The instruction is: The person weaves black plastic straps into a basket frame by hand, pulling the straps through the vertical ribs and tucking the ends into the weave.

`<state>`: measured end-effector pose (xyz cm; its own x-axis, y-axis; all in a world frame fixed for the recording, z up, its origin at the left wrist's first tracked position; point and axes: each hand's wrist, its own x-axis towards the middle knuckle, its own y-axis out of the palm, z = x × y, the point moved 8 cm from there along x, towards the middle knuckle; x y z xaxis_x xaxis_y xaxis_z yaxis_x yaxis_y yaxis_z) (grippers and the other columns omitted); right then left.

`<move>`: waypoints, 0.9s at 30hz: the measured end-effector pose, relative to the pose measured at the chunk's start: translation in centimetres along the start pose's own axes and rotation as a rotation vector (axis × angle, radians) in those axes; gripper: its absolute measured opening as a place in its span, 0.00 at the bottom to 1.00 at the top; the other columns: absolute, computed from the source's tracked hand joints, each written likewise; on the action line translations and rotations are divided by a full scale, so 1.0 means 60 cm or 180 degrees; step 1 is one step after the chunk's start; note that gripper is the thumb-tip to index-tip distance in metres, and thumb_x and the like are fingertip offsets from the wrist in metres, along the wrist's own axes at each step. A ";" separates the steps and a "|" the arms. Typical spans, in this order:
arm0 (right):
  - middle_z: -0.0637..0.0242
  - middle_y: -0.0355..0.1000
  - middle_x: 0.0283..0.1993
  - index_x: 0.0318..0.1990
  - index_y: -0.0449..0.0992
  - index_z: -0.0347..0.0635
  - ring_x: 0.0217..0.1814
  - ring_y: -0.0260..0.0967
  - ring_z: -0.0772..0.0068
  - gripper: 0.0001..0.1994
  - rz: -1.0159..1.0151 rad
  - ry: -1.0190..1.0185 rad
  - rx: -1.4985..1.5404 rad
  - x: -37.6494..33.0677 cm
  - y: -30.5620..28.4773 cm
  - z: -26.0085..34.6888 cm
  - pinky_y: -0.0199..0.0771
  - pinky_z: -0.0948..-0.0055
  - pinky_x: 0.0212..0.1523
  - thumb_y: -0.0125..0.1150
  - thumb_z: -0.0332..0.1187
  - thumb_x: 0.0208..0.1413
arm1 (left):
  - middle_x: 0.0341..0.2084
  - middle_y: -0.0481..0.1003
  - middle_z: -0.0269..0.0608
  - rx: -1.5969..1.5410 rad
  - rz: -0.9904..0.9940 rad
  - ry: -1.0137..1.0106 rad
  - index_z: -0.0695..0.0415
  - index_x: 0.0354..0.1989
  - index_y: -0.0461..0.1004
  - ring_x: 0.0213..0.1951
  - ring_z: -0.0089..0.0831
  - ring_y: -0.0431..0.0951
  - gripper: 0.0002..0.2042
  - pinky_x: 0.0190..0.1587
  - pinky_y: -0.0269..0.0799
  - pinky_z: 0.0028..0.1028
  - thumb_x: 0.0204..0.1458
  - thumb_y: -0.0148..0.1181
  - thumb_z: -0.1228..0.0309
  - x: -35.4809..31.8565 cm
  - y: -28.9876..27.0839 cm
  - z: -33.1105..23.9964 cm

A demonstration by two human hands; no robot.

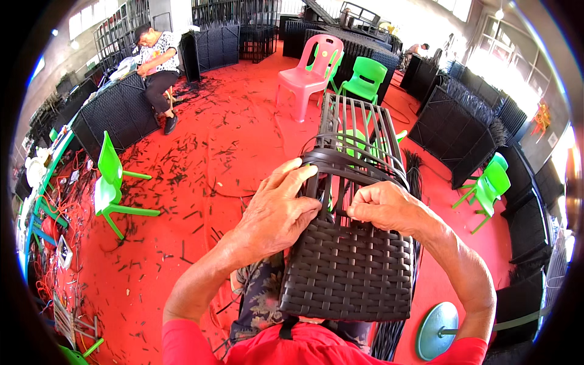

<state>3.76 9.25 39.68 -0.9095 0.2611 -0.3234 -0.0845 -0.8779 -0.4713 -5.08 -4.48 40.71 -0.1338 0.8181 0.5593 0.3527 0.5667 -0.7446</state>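
Note:
A dark brown woven wicker panel (350,271) lies across my lap, its near part closely woven in flat strips. Its far part is a bare frame of parallel slats (359,109). At the weave's upper left edge my left hand (277,210) presses with bent fingers and thumb on the frame's side and the strips. My right hand (389,207) is closed, its thumb and forefinger pinching a dark weaving strip (340,213) between the slats. Loose dark strips (347,161) curve over the frame just beyond both hands.
Scraps of strip litter the red floor (182,231). Green chairs (109,182) stand left and right, and a pink chair (310,73) ahead. A person (158,67) sits at far left by woven panels (118,109). Near my right arm is a round teal disc (437,328).

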 end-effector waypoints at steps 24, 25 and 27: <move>0.71 0.61 0.22 0.40 0.75 0.40 0.18 0.56 0.79 0.11 -0.1225 -0.1825 -0.1668 -0.117 0.071 0.045 0.59 0.78 0.19 0.66 0.26 0.49 | 0.37 0.75 0.46 -0.5301 -0.0689 -0.2239 0.57 0.32 0.66 0.38 0.34 0.77 0.09 0.40 0.74 0.30 0.62 0.46 0.67 -0.100 0.087 0.098; 0.71 0.61 0.22 0.40 0.75 0.40 0.17 0.56 0.79 0.11 -0.1221 -0.1821 -0.1657 -0.119 0.070 0.040 0.59 0.78 0.19 0.66 0.26 0.48 | 0.37 0.74 0.43 -0.5373 -0.0674 -0.2050 0.57 0.34 0.66 0.41 0.31 0.76 0.09 0.41 0.73 0.29 0.62 0.45 0.65 -0.101 0.098 0.088; 0.66 0.64 0.22 0.41 0.75 0.40 0.19 0.63 0.71 0.12 -0.1151 -0.1659 -0.1659 -0.124 0.060 0.027 0.65 0.73 0.21 0.66 0.25 0.47 | 0.38 0.73 0.40 -0.5668 -0.0617 -0.2018 0.56 0.34 0.66 0.43 0.27 0.74 0.09 0.43 0.72 0.28 0.63 0.46 0.64 -0.102 0.124 0.073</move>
<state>9.58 3.48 41.74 -0.9455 0.1597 0.2837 -0.3255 -0.4427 -0.8355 -5.71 -4.84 30.15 -0.4100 0.9093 0.0718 0.6491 0.2356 0.7233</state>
